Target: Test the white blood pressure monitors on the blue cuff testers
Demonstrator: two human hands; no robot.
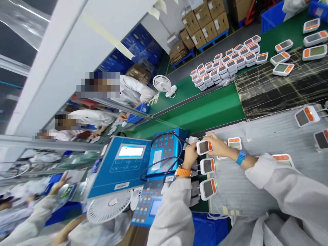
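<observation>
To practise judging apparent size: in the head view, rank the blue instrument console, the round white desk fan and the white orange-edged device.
Largest first: blue instrument console, round white desk fan, white orange-edged device. Camera nearness clouds true sizes.

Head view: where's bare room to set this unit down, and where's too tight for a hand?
Grey sheet shows open between the docked white units and the right sleeve. Green belt is free between the black taped panel and the blue tester. Crowded: around the left hand, against the tester and its cables.
</observation>
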